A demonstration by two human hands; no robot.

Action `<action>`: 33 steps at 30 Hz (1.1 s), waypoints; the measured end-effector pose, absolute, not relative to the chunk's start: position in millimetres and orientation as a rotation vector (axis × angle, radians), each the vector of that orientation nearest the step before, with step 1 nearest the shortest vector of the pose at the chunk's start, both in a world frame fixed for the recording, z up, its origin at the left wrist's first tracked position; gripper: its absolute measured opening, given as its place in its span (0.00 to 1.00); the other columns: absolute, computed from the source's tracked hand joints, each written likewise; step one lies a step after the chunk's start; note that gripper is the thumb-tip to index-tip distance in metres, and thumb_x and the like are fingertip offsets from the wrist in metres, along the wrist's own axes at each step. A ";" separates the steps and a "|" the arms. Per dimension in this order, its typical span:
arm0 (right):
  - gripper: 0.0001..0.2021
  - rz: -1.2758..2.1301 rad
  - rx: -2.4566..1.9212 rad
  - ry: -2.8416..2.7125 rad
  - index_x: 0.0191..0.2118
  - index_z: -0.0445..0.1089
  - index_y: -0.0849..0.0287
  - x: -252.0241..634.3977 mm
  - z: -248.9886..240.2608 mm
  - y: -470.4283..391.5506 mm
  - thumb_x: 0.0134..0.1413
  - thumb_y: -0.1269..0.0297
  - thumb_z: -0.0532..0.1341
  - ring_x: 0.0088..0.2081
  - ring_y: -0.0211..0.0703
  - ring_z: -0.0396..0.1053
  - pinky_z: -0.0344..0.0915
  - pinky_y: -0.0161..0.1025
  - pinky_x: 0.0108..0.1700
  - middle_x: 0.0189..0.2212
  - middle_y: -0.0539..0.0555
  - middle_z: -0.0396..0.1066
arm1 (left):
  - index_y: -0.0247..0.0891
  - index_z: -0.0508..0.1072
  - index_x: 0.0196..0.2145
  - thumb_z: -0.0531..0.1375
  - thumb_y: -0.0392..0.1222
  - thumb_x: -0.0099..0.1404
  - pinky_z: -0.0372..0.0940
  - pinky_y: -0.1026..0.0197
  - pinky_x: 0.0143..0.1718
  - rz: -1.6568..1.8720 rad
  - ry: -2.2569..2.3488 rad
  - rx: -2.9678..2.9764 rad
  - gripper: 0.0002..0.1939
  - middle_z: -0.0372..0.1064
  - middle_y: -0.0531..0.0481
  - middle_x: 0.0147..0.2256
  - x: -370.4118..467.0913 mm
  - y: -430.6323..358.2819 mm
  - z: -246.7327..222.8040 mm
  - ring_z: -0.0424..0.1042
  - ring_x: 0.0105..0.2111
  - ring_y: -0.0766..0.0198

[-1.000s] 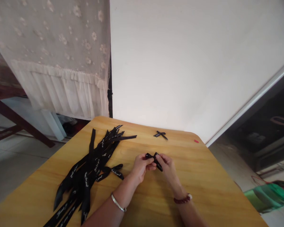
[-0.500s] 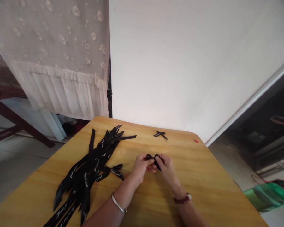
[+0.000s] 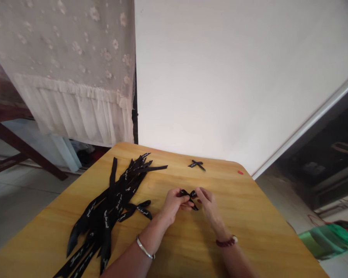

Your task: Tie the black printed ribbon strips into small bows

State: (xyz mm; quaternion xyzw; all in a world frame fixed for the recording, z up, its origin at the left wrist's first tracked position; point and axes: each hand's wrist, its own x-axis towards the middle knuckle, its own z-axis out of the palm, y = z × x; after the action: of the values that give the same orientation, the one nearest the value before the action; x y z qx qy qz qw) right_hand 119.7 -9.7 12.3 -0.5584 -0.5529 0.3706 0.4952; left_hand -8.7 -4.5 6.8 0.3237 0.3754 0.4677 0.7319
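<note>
Above the middle of the table, a black ribbon bow with pale lettering is held between my two hands. My left hand pinches its left loop and knot between thumb and fingers. My right hand has its fingertips closed at the bow's right loop; one ribbon tail hangs below between the hands. To the left lies a pile of black printed ribbons, with a looped ribbon at its right side, near my left wrist. Farther back rests a small finished-looking black bow.
The wooden table has a small red piece near its back right corner. A white panel stands right behind it, with a lace curtain at left. A green translucent item is on the floor at right.
My right hand has shifted slightly right, from the bow's centre out to its right loop, which now shows more. My left hand keeps its pinch in nearly the same place.
</note>
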 end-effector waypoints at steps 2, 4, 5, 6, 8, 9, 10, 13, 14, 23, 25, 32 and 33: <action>0.14 0.886 -1.351 -1.398 0.16 0.60 0.60 118.2 13.3 -9.8 0.43 0.58 0.57 0.19 0.34 0.56 0.52 0.30 0.21 0.14 0.45 0.56 | 0.30 0.68 0.23 0.62 0.32 0.45 0.66 0.66 0.20 1.026 0.813 0.720 0.06 0.69 0.49 0.21 -8.0 -5.0 6.2 0.70 0.21 0.65; 0.13 0.874 -1.336 -1.425 0.16 0.58 0.59 116.1 13.9 -10.4 0.42 0.60 0.57 0.18 0.32 0.53 0.50 0.30 0.20 0.13 0.44 0.53 | 0.30 0.68 0.24 0.63 0.33 0.44 0.67 0.65 0.22 1.026 0.803 0.700 0.07 0.69 0.49 0.20 -7.7 -5.0 5.0 0.70 0.21 0.66; 0.12 0.871 -1.323 -1.436 0.17 0.58 0.59 115.1 13.9 -10.9 0.42 0.60 0.57 0.18 0.32 0.53 0.50 0.30 0.20 0.14 0.44 0.53 | 0.30 0.69 0.24 0.63 0.33 0.44 0.67 0.65 0.22 1.026 0.800 0.689 0.07 0.69 0.50 0.20 -7.6 -4.8 4.3 0.70 0.20 0.66; 0.11 0.864 -1.312 -1.449 0.17 0.59 0.60 114.1 13.7 -11.5 0.43 0.60 0.56 0.19 0.33 0.53 0.51 0.30 0.20 0.15 0.45 0.54 | 0.30 0.69 0.24 0.63 0.34 0.44 0.67 0.65 0.22 1.025 0.798 0.679 0.08 0.68 0.50 0.19 -7.5 -4.6 3.6 0.70 0.20 0.66; 0.10 0.828 -1.299 -1.476 0.19 0.60 0.60 112.2 13.0 -12.6 0.44 0.61 0.56 0.19 0.33 0.55 0.52 0.30 0.21 0.16 0.45 0.56 | 0.29 0.69 0.22 0.64 0.35 0.44 0.66 0.66 0.20 1.019 0.792 0.670 0.08 0.68 0.50 0.17 -7.5 -4.3 2.5 0.69 0.18 0.67; 0.10 0.796 -1.300 -1.485 0.19 0.61 0.60 111.3 12.6 -13.0 0.45 0.61 0.56 0.20 0.33 0.55 0.52 0.30 0.22 0.16 0.46 0.57 | 0.29 0.69 0.22 0.64 0.36 0.44 0.66 0.66 0.19 1.013 0.783 0.670 0.08 0.67 0.50 0.16 -7.6 -4.2 2.3 0.68 0.17 0.67; 0.10 0.761 -1.304 -1.488 0.19 0.61 0.60 110.5 12.0 -13.3 0.45 0.61 0.56 0.20 0.33 0.55 0.52 0.30 0.22 0.16 0.46 0.57 | 0.28 0.69 0.21 0.64 0.36 0.44 0.65 0.66 0.19 1.004 0.772 0.672 0.08 0.67 0.50 0.16 -7.7 -4.3 2.4 0.68 0.16 0.68; 0.11 0.710 -1.317 -1.462 0.19 0.60 0.59 109.1 10.1 -12.7 0.46 0.61 0.56 0.19 0.33 0.54 0.51 0.30 0.21 0.15 0.45 0.55 | 0.28 0.68 0.22 0.63 0.34 0.46 0.65 0.67 0.19 0.992 0.747 0.653 0.07 0.68 0.49 0.16 -8.2 -4.9 4.3 0.68 0.17 0.67; 0.12 0.718 -1.317 -1.439 0.18 0.59 0.59 109.2 9.5 -12.2 0.46 0.60 0.56 0.19 0.33 0.53 0.51 0.30 0.21 0.15 0.45 0.55 | 0.29 0.67 0.22 0.63 0.32 0.46 0.66 0.67 0.20 0.999 0.745 0.637 0.06 0.68 0.48 0.17 -8.5 -5.1 5.2 0.69 0.18 0.67; 0.11 1.056 -1.189 -1.321 0.21 0.63 0.61 110.5 14.3 -12.4 0.41 0.58 0.60 0.23 0.36 0.58 0.56 0.31 0.25 0.18 0.47 0.60 | 0.34 0.61 0.29 0.61 0.25 0.45 0.67 0.64 0.24 1.102 0.821 0.595 0.15 0.70 0.50 0.23 -8.3 -3.7 8.0 0.72 0.22 0.64; 0.10 1.035 -1.222 -1.344 0.19 0.62 0.61 109.8 16.4 -12.7 0.38 0.60 0.61 0.21 0.35 0.56 0.54 0.31 0.23 0.16 0.46 0.59 | 0.35 0.61 0.29 0.62 0.27 0.44 0.66 0.65 0.21 1.073 0.840 0.633 0.15 0.69 0.51 0.23 -8.7 -4.2 8.1 0.71 0.21 0.65; 0.10 0.964 -1.284 -1.331 0.18 0.61 0.60 112.5 16.2 -11.8 0.39 0.60 0.59 0.19 0.33 0.52 0.50 0.31 0.21 0.14 0.44 0.55 | 0.34 0.65 0.27 0.61 0.41 0.47 0.56 0.69 0.08 1.051 0.922 0.769 0.11 0.64 0.55 0.19 -12.2 -3.5 9.4 0.63 0.11 0.70; 0.10 0.985 -1.277 -1.342 0.18 0.61 0.60 112.4 15.8 -11.7 0.39 0.60 0.59 0.19 0.33 0.52 0.50 0.31 0.22 0.14 0.44 0.55 | 0.34 0.65 0.26 0.61 0.43 0.47 0.54 0.69 0.07 1.052 0.942 0.782 0.11 0.63 0.56 0.16 -12.1 -3.0 8.8 0.61 0.09 0.71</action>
State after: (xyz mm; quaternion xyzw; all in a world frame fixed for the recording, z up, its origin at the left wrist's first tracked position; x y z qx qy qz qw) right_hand 112.4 -11.7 15.8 -0.5277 -0.5545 0.4071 0.4984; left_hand -12.1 -3.0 8.8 0.3500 0.4214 0.4708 0.6915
